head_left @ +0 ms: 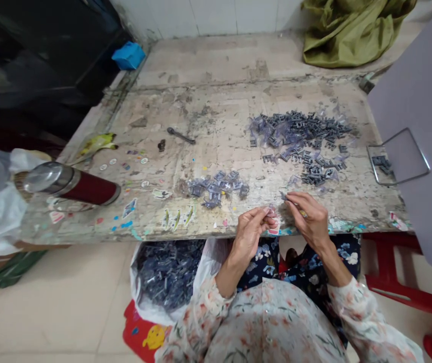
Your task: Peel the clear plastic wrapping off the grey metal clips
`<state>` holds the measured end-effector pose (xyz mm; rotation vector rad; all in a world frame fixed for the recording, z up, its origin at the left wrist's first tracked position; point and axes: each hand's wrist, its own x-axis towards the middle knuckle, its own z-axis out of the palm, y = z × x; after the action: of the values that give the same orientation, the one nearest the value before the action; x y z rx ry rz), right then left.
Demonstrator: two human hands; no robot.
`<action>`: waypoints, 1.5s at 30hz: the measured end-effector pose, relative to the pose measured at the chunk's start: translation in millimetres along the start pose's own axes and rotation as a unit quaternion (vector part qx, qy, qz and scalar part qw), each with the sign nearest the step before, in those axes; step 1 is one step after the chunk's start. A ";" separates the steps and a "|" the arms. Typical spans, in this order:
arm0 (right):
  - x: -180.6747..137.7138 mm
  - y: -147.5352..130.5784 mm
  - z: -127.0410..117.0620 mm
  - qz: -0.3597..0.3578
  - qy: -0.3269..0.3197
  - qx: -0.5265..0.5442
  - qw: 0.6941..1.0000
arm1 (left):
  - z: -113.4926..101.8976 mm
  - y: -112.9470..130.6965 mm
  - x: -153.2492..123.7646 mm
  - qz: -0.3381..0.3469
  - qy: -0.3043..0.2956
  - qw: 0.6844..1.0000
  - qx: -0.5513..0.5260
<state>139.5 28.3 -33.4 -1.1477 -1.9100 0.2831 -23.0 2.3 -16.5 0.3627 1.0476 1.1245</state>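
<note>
Near the table's front edge, my left hand (251, 228) pinches a small clear plastic piece (271, 210) between thumb and fingers. Just to its right, my right hand (311, 218) is closed on a small grey plastic part (283, 196), held a little apart from the clear piece. Beyond the right hand lies a large heap of grey plastic parts (307, 126) mixed with clear pieces. To the left of my hands is a smaller pile of clear pieces with grey parts in them (216, 187).
A dark red thermos (87, 186) lies on the worn table (155, 111) at left. Below the front edge stands a white sack (135, 282) full of similar parts. A grey panel with a wire handle (415, 111) borders the right side. A red stool (390, 267) is underneath.
</note>
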 end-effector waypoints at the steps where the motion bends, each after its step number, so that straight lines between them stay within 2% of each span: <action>1: -4.5 -6.6 -4.8 -0.007 0.003 0.013 1.000 | 1.6 0.6 -1.2 -0.006 -0.008 1.000 -0.003; 7: -22.0 -29.3 -16.7 -0.087 -0.023 -0.014 0.996 | 12.0 0.8 -8.2 0.001 -0.044 0.999 0.012; 12: -24.0 -28.5 -13.9 -0.121 0.007 -0.034 0.992 | 12.8 -1.8 -10.8 0.056 -0.059 0.995 0.063; 16: -25.9 -28.8 -14.1 -0.120 0.019 -0.027 0.992 | 12.6 0.0 -11.3 0.064 -0.062 0.992 0.093; 20: -25.8 -30.0 -17.8 -0.115 0.017 -0.016 0.993 | 12.9 7.2 -9.6 0.022 -0.086 0.993 0.081; 26: -23.1 -31.3 -21.9 -0.118 -0.032 -0.006 0.992 | 5.8 17.0 -6.2 -0.007 -0.109 0.990 0.093; 32: -20.2 -35.0 -25.6 -0.146 -0.047 -0.029 0.988 | -2.3 24.7 0.4 -0.017 -0.143 0.980 0.140; 36: -19.2 -34.4 -27.0 -0.158 -0.066 -0.031 0.985 | -6.3 28.9 9.1 0.000 -0.165 0.966 0.198; 42: -19.6 -32.5 -22.4 -0.108 -0.074 -0.002 0.991 | -6.0 38.9 13.5 0.030 -0.191 0.939 0.284; 45: -16.6 -34.9 -23.0 -0.084 -0.105 0.007 0.991 | -5.8 44.3 14.0 0.029 -0.215 0.926 0.309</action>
<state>139.3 -9.5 -8.9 -0.9720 -2.1711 0.3356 -51.9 32.2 4.9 1.0991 0.9751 0.6899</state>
